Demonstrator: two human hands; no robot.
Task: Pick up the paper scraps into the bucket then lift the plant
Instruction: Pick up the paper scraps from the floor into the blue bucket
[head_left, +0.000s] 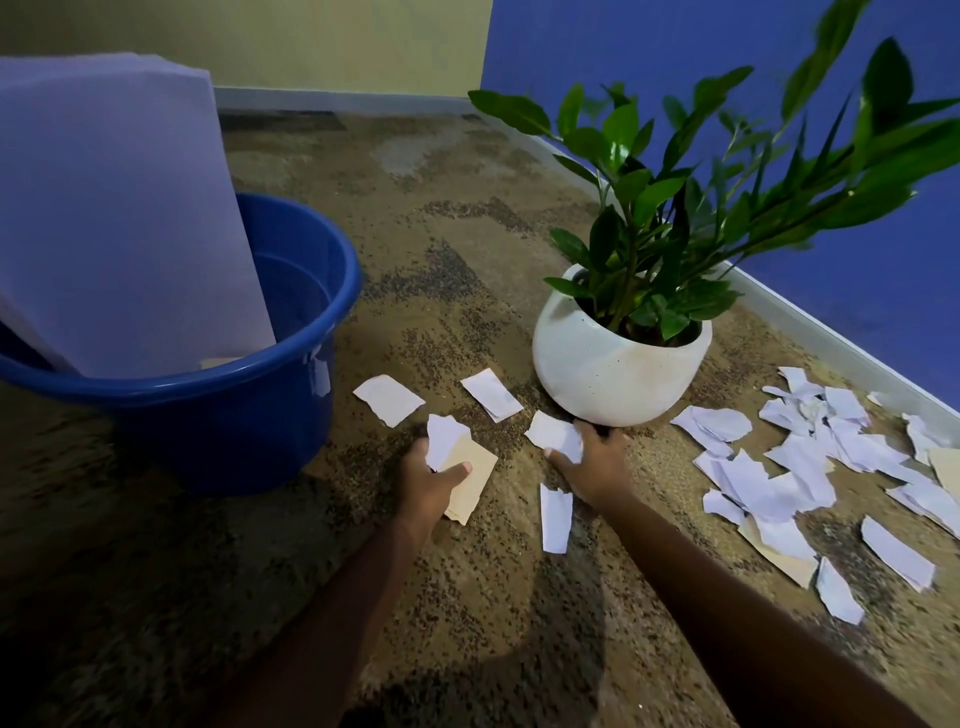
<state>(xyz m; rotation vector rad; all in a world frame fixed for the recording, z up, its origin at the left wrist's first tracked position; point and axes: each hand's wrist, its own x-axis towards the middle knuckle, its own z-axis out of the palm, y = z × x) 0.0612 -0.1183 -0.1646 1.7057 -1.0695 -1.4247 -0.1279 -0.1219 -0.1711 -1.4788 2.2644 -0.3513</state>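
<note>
Pinching white & tan scraps (457, 457) w/ curled fingers, left hand (428, 483) sits nr the bucket (234, 421); right hand (597, 465) grips a white scrap (553, 434) just beside the plant pot (613, 369). More loose scraps (805, 467) lie on carpet, right of pot.

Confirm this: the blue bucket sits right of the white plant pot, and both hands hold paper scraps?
No. The head view shows the blue bucket left of the white plant pot; the left hand and right hand do each hold paper scraps.
</note>
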